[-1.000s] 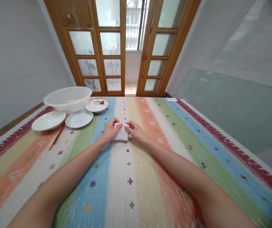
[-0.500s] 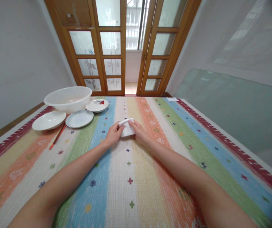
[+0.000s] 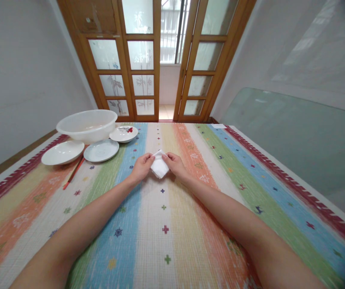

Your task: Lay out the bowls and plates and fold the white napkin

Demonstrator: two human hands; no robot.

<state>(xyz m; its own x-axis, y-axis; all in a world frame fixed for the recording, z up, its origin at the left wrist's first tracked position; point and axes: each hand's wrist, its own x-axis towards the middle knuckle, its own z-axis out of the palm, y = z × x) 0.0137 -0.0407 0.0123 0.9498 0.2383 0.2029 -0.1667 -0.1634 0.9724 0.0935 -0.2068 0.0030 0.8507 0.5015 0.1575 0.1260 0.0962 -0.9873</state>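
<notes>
A small folded white cloth (image 3: 159, 167) hangs between my two hands just above the striped tablecloth (image 3: 166, 224). My left hand (image 3: 141, 166) pinches its left upper corner. My right hand (image 3: 175, 163) pinches its right upper corner. The cloth sits like a diamond, one corner pointing down toward me. Both forearms reach out over the middle of the table.
At the far left stand a large white basin (image 3: 86, 125), a white plate (image 3: 63, 152), a pale blue plate (image 3: 101, 150) and a small dish with a red pattern (image 3: 123, 133). Red chopsticks (image 3: 73, 172) lie beside the plates. Wooden glass doors (image 3: 148, 60) stand behind the table.
The cloth was lying flat under my fingers a second ago. Both hands have since lifted it by its upper corners and moved slightly away from me; now it hangs as a diamond.
</notes>
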